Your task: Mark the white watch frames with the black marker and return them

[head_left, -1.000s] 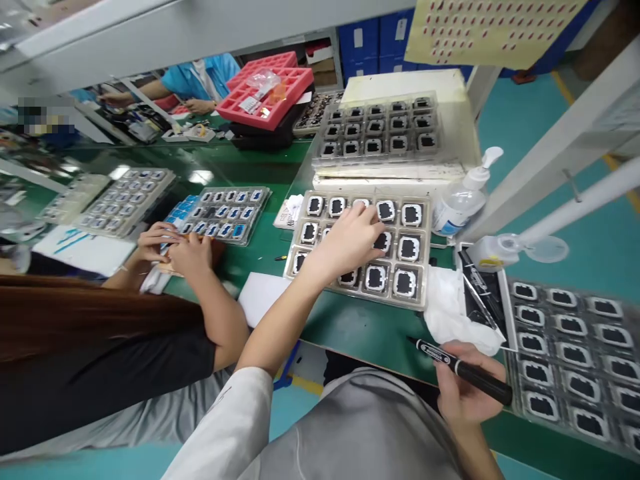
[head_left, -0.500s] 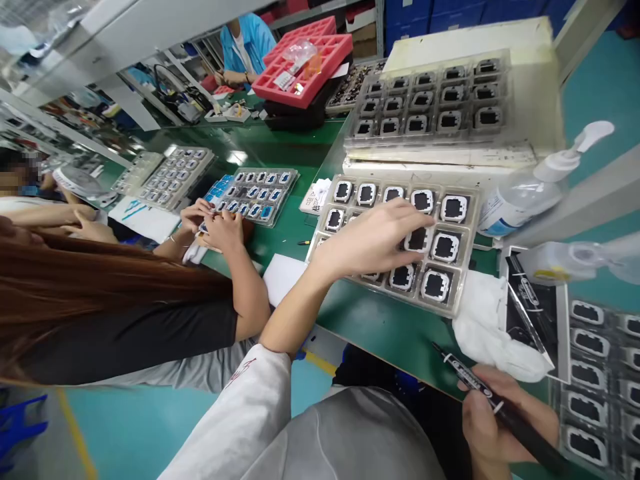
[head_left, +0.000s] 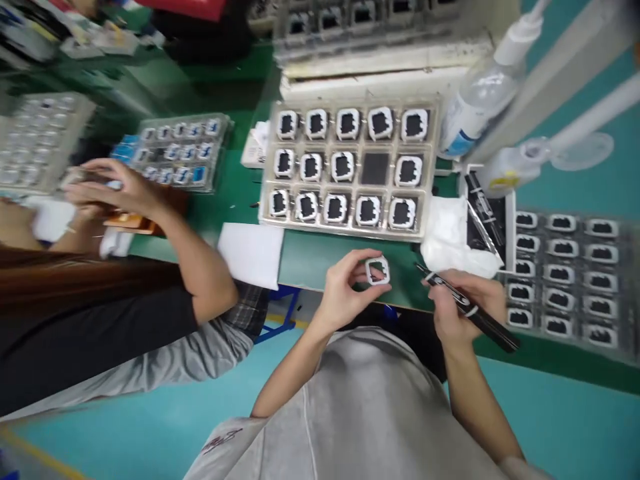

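Between thumb and fingers, my left hand (head_left: pixel 345 287) pinches a small white square frame (head_left: pixel 369 272) with rounded corners, held up in front of my body. My right hand (head_left: pixel 457 303) grips a black marker pen (head_left: pixel 470 310), its dark tip pointing left toward the frame but apart from it. Beyond my hands lies a clear plastic tray (head_left: pixel 345 227) with rows of similar white frames on dark pads. One pocket (head_left: pixel 375 169) in its middle row shows only a dark pad.
Right of the tray are a white cloth (head_left: pixel 445 233), a box with another marker (head_left: pixel 483 207), a pump bottle (head_left: pixel 480 93) and a second tray of frames (head_left: pixel 560 280). White paper (head_left: pixel 251 253) lies left. A co-worker's hands (head_left: pixel 110 190) work beside another tray (head_left: pixel 180 150).
My left hand has drawn back from the tray with a white frame taken from the middle row. My right hand still holds the marker, now nearer the left hand. The view has tilted down.
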Motion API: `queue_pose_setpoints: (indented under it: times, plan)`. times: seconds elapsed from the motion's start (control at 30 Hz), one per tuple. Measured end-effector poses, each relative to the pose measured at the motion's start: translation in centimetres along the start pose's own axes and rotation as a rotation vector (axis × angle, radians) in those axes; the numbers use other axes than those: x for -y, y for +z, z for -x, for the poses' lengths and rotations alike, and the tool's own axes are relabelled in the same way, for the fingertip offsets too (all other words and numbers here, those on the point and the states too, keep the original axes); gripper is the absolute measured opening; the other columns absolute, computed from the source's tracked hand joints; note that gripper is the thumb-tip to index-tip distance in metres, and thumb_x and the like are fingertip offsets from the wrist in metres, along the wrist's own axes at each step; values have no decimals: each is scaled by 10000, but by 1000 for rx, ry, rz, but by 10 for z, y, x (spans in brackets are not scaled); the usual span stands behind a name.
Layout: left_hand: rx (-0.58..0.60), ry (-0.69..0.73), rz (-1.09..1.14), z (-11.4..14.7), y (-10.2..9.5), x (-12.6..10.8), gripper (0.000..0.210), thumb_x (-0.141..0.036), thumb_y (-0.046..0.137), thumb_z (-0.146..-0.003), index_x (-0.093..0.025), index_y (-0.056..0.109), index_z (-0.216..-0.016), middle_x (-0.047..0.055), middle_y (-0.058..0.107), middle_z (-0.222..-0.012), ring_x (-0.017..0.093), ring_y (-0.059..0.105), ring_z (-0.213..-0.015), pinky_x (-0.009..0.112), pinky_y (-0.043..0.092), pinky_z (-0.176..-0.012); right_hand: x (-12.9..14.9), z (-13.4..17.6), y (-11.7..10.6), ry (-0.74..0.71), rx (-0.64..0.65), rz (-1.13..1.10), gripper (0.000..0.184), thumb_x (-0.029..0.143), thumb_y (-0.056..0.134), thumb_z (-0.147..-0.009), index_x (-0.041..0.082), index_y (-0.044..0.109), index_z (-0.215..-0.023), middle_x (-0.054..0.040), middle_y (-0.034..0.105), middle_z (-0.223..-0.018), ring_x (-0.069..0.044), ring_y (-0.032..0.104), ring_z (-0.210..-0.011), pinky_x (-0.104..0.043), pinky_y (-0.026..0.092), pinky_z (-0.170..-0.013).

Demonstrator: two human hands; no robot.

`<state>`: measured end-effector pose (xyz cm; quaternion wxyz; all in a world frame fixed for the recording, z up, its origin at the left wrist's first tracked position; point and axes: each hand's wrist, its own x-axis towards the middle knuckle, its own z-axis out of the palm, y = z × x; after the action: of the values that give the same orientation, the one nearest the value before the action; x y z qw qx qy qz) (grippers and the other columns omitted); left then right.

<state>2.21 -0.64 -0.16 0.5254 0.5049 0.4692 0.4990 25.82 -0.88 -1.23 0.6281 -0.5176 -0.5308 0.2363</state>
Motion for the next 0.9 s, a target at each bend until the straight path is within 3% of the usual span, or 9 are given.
queue_pose_setpoints:
  times: [0.07,0.2,0.33,0.53,0.67,0.9]
  plan:
    - [-26,-53,-25,0,4,2,595,-451,1156,-977,-241,836,-1433,78,923,-1262,246,989,-1097,347,853,-1019,4,-1,7,-54,37,-22,314,520,1005,-1062,306,788,-1137,-21,844,-945,-318,925,-854,-518,842,-803]
    - [-29,-64,-69,-5,7,2,523,-382,1125,-982,-255,838,-1401,67,965,-1272,253,1012,-1080,360,865,-1036,17,-6,28,-85,162,-204,169,385,948,-1141,320,793,-1158,38,770,-886,-229,852,-799,-589,899,-1034]
    - [-15,18,-122,-7,8,3,434,-283,1043,-1046,-259,852,-1435,56,986,-1253,244,1018,-1086,358,860,-1075,25,-5,38,-20,177,-286,183,313,960,-1150,323,777,-1158,66,747,-871,-195,829,-766,-544,909,-1023]
    - [-28,147,-261,-4,6,-3,454,-166,971,-1096,-260,851,-1524,44,978,-1249,202,987,-1054,324,840,-1063,23,-2,26,1,273,-157,244,356,938,-1161,348,809,-1369,17,885,-982,-257,919,-844,-544,895,-994]
    - [-19,205,-311,-3,6,-5,471,-168,944,-1128,-274,837,-1574,51,983,-1328,197,991,-1065,302,836,-1042,25,-8,31,-101,308,-181,301,226,954,-1089,339,816,-1331,27,847,-986,-228,870,-811,-533,904,-1011]
    - [-21,224,-475,2,8,-8,394,-239,946,-1179,-292,844,-1556,43,998,-1385,204,1011,-1081,279,833,-1018,33,-8,34,-20,265,-122,207,213,940,-1132,317,776,-1203,52,827,-926,-224,920,-826,-532,923,-1020]
